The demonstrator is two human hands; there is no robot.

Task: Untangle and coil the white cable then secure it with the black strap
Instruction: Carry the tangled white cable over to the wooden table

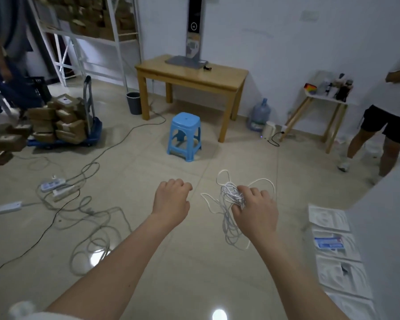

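My right hand (255, 209) grips a tangled bundle of thin white cable (231, 197) in front of me, above the tiled floor. Loops stick out above the hand and more strands hang down below it. My left hand (171, 199) is held out to the left of the bundle with its fingers curled and nothing in it. A small black strap (207, 67) lies on the wooden table (217, 79) at the far side of the room, next to a grey stand base.
A blue plastic stool (185, 135) stands before the table. Power strips (53, 184) and grey cables sprawl over the floor at left. A cart of cardboard boxes (65, 121) is far left. People stand at both edges. White packets (333, 245) lie at right.
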